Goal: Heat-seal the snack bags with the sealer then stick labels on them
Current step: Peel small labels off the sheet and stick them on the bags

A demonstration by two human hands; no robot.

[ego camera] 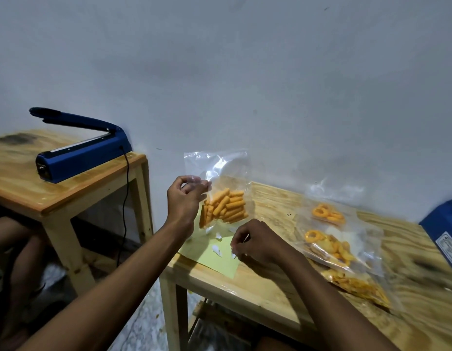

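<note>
In the middle of the frame, the left hand [187, 196] pinches a clear plastic bag of orange stick snacks [221, 196], holding it upright. The right hand [255, 243] pinches a small white label [234, 254] on the yellow sheet [214, 259].

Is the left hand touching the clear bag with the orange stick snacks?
Touching. In the head view the left hand pinches the left edge of the clear bag between thumb and fingers, holding it upright above the table.
</note>
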